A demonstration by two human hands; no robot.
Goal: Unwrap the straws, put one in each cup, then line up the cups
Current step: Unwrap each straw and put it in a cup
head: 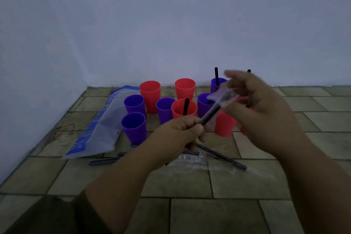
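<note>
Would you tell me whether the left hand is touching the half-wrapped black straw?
Touching. The head view shows the left hand pinching the lower part of the black straw between curled fingers and thumb.

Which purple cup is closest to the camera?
The front-left purple cup, next to the plastic bag, with no straw in it. The other purple cups all stand farther back.

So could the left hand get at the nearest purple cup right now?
Probably, once freed: the purple cup stands just left of the left hand with nothing between them, but that hand grips a straw while the right hand pinches its wrapper.
</note>
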